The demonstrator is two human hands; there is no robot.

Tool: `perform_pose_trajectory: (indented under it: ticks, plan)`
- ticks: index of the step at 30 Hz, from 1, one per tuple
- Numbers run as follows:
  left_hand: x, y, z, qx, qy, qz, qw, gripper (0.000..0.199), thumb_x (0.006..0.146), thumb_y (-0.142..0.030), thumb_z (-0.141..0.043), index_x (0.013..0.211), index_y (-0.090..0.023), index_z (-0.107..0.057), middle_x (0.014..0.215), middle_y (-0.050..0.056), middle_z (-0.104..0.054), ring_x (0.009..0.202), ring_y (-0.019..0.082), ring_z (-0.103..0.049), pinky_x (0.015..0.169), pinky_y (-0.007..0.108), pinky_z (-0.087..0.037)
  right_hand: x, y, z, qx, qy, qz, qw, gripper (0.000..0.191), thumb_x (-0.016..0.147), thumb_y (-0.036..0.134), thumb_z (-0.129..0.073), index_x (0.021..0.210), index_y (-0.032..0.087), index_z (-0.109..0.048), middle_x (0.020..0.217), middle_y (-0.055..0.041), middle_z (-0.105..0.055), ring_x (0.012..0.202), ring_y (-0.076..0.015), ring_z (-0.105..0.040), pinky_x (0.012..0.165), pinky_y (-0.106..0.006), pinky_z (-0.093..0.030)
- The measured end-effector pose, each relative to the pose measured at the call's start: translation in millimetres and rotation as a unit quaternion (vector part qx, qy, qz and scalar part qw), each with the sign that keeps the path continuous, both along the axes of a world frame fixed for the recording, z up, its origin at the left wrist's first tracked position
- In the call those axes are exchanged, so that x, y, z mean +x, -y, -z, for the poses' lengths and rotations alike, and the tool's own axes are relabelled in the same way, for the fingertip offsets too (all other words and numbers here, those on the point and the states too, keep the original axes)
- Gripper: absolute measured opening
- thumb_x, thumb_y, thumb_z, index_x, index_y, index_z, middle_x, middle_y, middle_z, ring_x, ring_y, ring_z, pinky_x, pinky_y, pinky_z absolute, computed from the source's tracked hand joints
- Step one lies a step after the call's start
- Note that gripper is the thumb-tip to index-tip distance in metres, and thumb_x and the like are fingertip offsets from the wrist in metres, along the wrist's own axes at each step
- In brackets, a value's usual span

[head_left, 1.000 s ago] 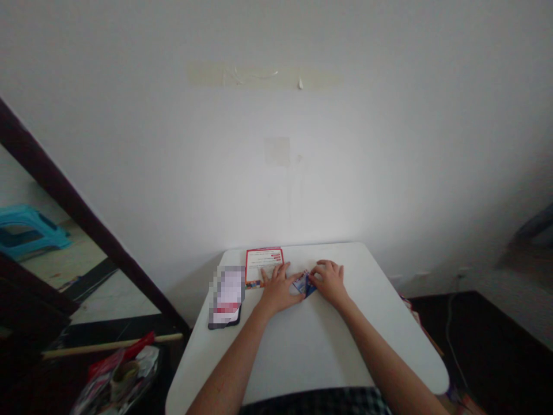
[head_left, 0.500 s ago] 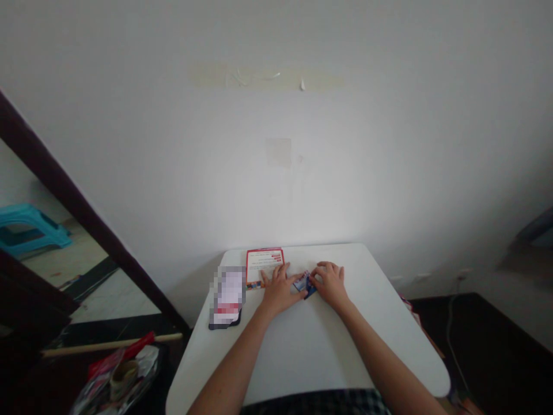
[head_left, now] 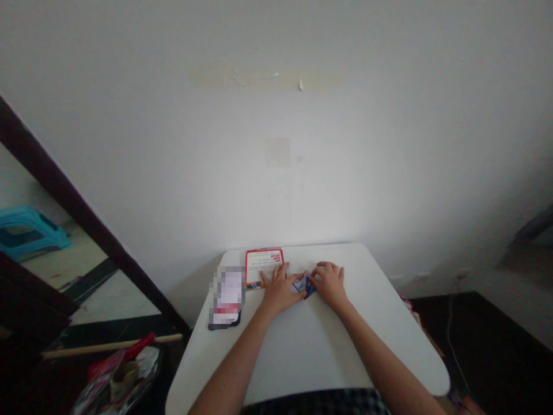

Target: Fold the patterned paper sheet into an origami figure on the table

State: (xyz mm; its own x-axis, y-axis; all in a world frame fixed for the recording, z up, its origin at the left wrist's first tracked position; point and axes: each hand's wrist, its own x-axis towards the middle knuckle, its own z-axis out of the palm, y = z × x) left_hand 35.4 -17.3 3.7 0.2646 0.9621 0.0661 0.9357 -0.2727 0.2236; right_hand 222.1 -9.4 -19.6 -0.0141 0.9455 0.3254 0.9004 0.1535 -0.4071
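Note:
A small piece of blue and white printed folded paper [head_left: 309, 286] lies on the white table between my two hands. My left hand [head_left: 280, 291] holds its left side down with thumb and forefinger. The other fingers of that hand are spread over the lower right part of a red-edged printed sheet [head_left: 264, 259]. With fingertips pinched at the paper's right edge, my right hand [head_left: 330, 283] rests on the table. My fingers partly cover the folded paper, so its full shape is hidden.
A phone [head_left: 227, 297], its screen blurred out, lies on the left of the white table [head_left: 311, 357]. The table stands against a wall. On the floor at lower left is a bin [head_left: 125, 374] with rubbish in it, and a blue stool [head_left: 32, 230] shows in a mirror.
Both hands keep nearly the same place and grip on the folded paper. The whole view has shifted very slightly.

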Motion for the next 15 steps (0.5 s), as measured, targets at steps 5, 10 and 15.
perform_pose_trajectory:
  ticks: [5,10,15]
  plan:
    - [1.5,0.8,-2.5,-0.009,0.0,-0.009,1.0,0.06,0.073,-0.067,-0.06,0.13,-0.052,-0.051,0.157,-0.001,-0.028,0.143,0.039,-0.019,0.107,0.075,0.0,-0.1,-0.8,1.8,0.001,0.008,0.004,1.0,0.018,0.087,0.042,-0.058,0.091,0.028,-0.069,0.123,-0.0059,-0.054,0.122,-0.0299,-0.041,0.107,-0.068,-0.018]
    - [5.9,1.0,0.7,0.013,-0.001,-0.017,1.0,0.059,0.074,-0.07,-0.055,0.131,-0.052,-0.051,0.156,-0.001,-0.029,0.141,0.039,-0.021,0.106,0.076,0.001,-0.5,-3.2,2.9,0.009,0.001,0.012,1.0,0.018,0.088,0.042,-0.057,0.092,0.028,-0.069,0.121,-0.0067,-0.055,0.121,-0.0305,-0.041,0.106,-0.068,-0.019]
    - [10.0,1.2,4.4,0.031,0.016,-0.029,0.999,0.057,0.076,-0.072,-0.051,0.13,-0.05,-0.053,0.155,0.001,-0.033,0.141,0.038,-0.022,0.106,0.076,0.002,-1.0,-6.1,1.9,0.006,-0.007,0.023,1.0,0.018,0.088,0.041,-0.058,0.091,0.028,-0.069,0.12,-0.0065,-0.055,0.122,-0.031,-0.04,0.106,-0.068,-0.019]
